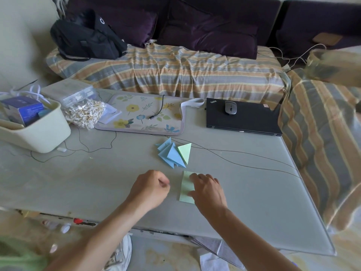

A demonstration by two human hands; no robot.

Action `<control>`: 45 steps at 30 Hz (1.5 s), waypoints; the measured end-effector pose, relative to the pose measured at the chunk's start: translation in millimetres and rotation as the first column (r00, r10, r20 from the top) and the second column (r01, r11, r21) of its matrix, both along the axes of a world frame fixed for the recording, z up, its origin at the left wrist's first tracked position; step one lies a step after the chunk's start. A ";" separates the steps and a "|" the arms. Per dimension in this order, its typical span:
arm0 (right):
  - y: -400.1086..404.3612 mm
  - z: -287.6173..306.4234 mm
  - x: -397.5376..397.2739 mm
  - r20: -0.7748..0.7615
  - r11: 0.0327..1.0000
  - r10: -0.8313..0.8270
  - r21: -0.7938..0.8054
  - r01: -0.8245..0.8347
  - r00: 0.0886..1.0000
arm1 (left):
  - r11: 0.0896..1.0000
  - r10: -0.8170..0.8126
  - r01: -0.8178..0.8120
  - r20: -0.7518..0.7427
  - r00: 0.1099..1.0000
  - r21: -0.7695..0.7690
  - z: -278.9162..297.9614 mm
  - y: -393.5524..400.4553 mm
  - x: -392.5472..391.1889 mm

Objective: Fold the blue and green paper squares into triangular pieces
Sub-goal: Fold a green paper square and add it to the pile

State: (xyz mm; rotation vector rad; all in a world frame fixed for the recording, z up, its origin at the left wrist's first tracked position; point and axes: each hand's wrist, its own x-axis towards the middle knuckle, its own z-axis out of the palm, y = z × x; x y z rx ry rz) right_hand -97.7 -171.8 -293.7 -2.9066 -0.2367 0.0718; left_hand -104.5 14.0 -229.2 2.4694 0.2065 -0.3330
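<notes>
The right hand [208,189] covers the right part of the green paper [185,189] at lower centre, so its right edge is hidden. The left hand [150,189] curls its fingers [164,182] inward; whether they pinch anything cannot be told. In the pile of blue triangles [170,154], overlaps hide the count. At the upper right edge a blurred tan object [332,65] is cut off.

We see two bare forearms ending in the left hand [149,189] and the right hand [208,190]. No sleeve, watch or ring shows on either. A light green garment [21,258] appears at the lower left.
</notes>
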 end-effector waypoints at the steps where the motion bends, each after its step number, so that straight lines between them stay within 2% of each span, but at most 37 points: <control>1: 0.3 -0.8 -1.3 0.012 1.000 0.005 0.010 -0.005 1.000 | 1.000 -0.005 0.005 -0.006 1.000 0.003 -0.1 -0.1 -0.5; 8: -0.8 6.3 -7.0 0.073 0.981 -0.041 0.192 0.026 0.997 | 0.998 -0.045 0.043 -0.039 0.998 -0.034 -0.3 -1.6 0.5; 12: -3.2 18.5 -8.0 0.111 0.964 -0.074 0.264 0.042 0.991 | 0.986 -0.069 0.057 -0.079 0.994 -0.155 -12.8 -10.4 1.4; 15: -3.0 24.8 -8.9 0.132 0.946 -0.074 0.323 0.028 0.988 | 0.968 -0.025 0.007 -0.070 0.997 -0.251 -16.3 -20.9 3.3; 21: -3.7 34.4 -12.2 0.195 0.917 0.019 0.387 -0.094 0.981 | 0.880 0.021 -0.066 -0.101 0.995 -0.470 0.7 -35.5 4.8; 26: -9.0 42.3 -16.2 0.165 0.880 0.031 0.463 -0.105 0.986 | 0.887 0.090 -0.077 0.007 0.996 -0.455 -0.5 -35.9 3.7; 29: -14.7 52.0 -18.6 0.085 0.852 -0.015 0.522 -0.032 0.996 | 0.902 0.075 -0.043 0.058 0.996 -0.431 7.9 -35.0 -0.1; 32: -19.4 68.3 -20.2 -0.124 0.736 -0.139 0.651 0.186 0.982 | 0.920 0.038 0.019 0.136 0.990 -0.392 20.3 -35.8 -7.9; 34: -21.9 76.3 -19.3 -0.280 0.570 -0.226 0.739 0.360 0.933 | 0.918 0.016 0.045 0.150 0.989 -0.394 24.8 -35.6 -10.5; 36: -24.3 81.6 -19.3 -0.342 0.428 -0.290 0.789 0.441 0.894 | 0.919 -0.003 0.061 0.150 0.989 -0.389 27.9 -36.6 -11.8; 37: -25.7 83.3 -19.3 -0.342 0.395 -0.309 0.803 0.447 0.888 | 0.918 -0.020 0.076 0.145 0.989 -0.390 29.9 -37.1 -12.7; 40: -28.7 88.1 -21.4 -0.310 0.397 -0.331 0.811 0.430 0.891 | 0.895 0.005 0.048 0.116 0.993 -0.444 29.8 -35.2 -11.9; 45: -29.5 90.4 -22.8 -0.342 0.392 -0.278 0.813 0.431 0.898 | 0.827 0.091 -0.041 0.061 0.994 -0.560 28.7 -30.1 -11.1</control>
